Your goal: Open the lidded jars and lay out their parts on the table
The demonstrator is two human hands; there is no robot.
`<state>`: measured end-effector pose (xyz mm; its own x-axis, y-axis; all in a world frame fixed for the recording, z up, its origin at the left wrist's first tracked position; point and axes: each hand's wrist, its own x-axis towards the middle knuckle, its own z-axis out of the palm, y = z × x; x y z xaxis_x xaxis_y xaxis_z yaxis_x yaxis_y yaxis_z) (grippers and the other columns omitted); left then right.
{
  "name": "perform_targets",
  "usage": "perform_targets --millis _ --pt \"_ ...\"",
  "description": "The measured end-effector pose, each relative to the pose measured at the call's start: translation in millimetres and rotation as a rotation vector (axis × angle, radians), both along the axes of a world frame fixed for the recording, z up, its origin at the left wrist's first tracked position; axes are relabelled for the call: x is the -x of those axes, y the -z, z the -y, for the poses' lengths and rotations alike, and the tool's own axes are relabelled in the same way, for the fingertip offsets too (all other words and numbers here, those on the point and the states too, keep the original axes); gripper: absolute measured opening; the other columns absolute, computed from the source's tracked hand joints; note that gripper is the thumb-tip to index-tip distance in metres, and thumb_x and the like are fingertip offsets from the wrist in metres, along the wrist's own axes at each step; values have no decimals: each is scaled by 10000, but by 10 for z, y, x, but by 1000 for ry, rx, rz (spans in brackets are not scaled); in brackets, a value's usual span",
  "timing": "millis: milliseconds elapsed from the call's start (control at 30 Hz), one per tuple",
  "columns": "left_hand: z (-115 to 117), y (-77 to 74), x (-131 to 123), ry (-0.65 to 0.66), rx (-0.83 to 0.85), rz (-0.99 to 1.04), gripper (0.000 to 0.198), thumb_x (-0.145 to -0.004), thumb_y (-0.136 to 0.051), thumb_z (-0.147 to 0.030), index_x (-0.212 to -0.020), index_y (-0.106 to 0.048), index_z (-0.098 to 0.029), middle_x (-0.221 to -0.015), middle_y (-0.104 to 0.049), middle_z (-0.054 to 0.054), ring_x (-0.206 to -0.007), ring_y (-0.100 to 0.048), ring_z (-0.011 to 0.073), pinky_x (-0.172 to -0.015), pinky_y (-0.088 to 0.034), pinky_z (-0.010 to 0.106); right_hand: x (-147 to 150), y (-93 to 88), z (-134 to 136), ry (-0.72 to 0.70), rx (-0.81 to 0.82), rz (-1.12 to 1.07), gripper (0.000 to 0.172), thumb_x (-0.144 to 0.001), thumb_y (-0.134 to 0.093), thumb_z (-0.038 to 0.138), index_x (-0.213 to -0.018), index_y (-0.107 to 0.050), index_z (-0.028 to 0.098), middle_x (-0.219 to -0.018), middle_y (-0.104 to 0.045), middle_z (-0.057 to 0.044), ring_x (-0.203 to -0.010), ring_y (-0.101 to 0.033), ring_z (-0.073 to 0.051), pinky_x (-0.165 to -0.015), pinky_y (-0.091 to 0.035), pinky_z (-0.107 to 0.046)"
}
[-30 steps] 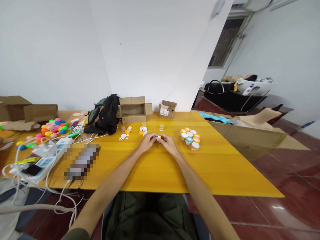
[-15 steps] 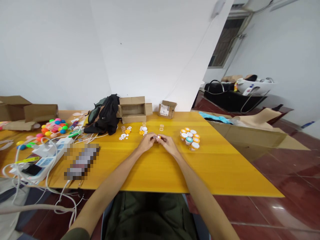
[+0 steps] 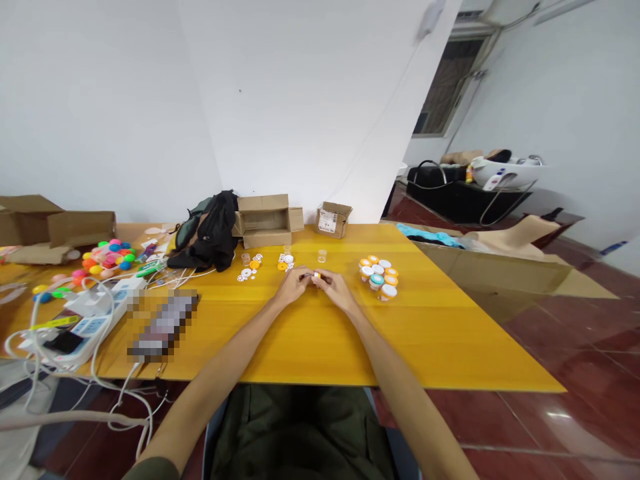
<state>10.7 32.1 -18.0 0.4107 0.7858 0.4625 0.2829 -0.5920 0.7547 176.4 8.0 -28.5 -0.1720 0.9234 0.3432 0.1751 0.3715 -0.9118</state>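
Observation:
My left hand (image 3: 294, 285) and my right hand (image 3: 334, 287) meet over the middle of the table, fingers pinched together. Between the fingertips shows a small white-and-orange piece (image 3: 316, 275), mostly covered, so its kind is hard to tell. Just beyond the hands stands a clear cup (image 3: 322, 255). To the left lie white and orange round pieces (image 3: 289, 259), with another group of discs (image 3: 255, 265) and a clear cup (image 3: 245, 259) farther left. Right of my hands, several small jars (image 3: 376, 281) with white, orange and teal lids stand close together.
At the back are an open cardboard box (image 3: 266, 235), a smaller carton (image 3: 333, 221) and a black bag (image 3: 216, 230). Colourful balls (image 3: 111, 257), a power strip (image 3: 103, 325) with cables and a blurred-out device (image 3: 165, 325) occupy the left side.
The view has shifted very slightly. Both hands stay in nearly the same place, and the white part of the held piece shows a little more between the fingertips.

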Motion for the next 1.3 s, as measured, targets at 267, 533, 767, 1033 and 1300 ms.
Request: perform_targets --millis 267,533,767,1033,1300 --pt "12 -2 5 -53 36 42 187 -846 -585 -170 -882 -766 -202 -817 -725 32 -724 -611 162 -733 -494 281 -8 70 -50 63 58 -41 369 -745 -675 548 -897 -705 213 -814 -705 -29 -763 -648 -215 -772 -554 -373" --pt "-31 6 11 -83 209 241 80 -809 -635 -236 -850 -686 -189 -778 -696 -4 -684 -632 142 -731 -527 276 14 139 -87 118 14 -41 332 -730 -683 437 -991 -674 231 -1008 -733 -48 -885 -691 -223 -844 -566 -386" --pt "-66 11 21 -47 266 294 101 -781 -662 -251 -802 -729 -179 -777 -714 20 -706 -648 154 -720 -530 282 18 137 -84 132 -37 107 125 -703 -674 307 -813 -658 249 -837 -721 -19 -815 -664 -230 -840 -534 -401" --pt "-66 13 10 -38 346 372 170 -668 -785 -253 -776 -682 -171 -749 -715 7 -734 -674 157 -779 -550 306 40 71 -13 263 -189 207 162 -764 -668 331 -916 -685 276 -1015 -713 -55 -1014 -626 -273 -960 -482 -443" --pt "-30 -19 -9 18 389 381 276 -669 -813 -393 -765 -699 -161 -700 -716 11 -639 -644 138 -675 -545 281 79 -32 56 200 -182 151 150 -828 -605 389 -844 -680 259 -881 -710 -56 -862 -636 -246 -862 -510 -398"
